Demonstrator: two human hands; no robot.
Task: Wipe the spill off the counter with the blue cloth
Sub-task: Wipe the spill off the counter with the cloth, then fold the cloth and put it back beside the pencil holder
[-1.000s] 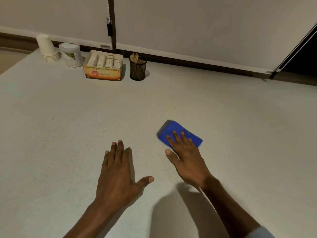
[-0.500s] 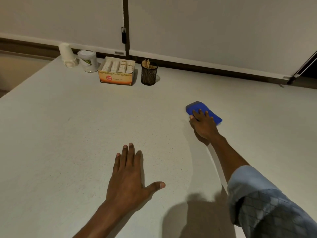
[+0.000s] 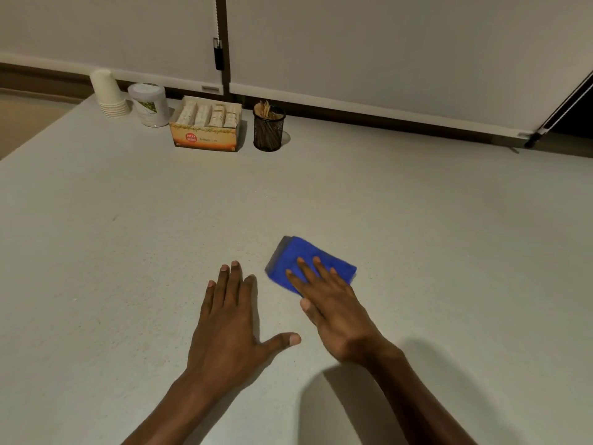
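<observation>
Blue cloth [image 3: 308, 263] under flat right hand [image 3: 337, 311], left hand [image 3: 229, 329] just beside

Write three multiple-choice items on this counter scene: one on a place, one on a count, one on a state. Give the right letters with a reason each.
1. Where is the mesh cup?
A. right of the tea box
B. left of the paper cups
C. beside the cloth

2. How many hands touch the cloth?
A. none
B. one
C. two

3. How does the left hand lie?
A. as a fist
B. flat, fingers spread on the counter
C. gripping the tub

Answers:
1. A, the mesh cup stands just right of the tea box at the far edge.
2. B, only the right hand has fingers on the cloth.
3. B, the palm is down on the bare counter, thumb out.
</observation>
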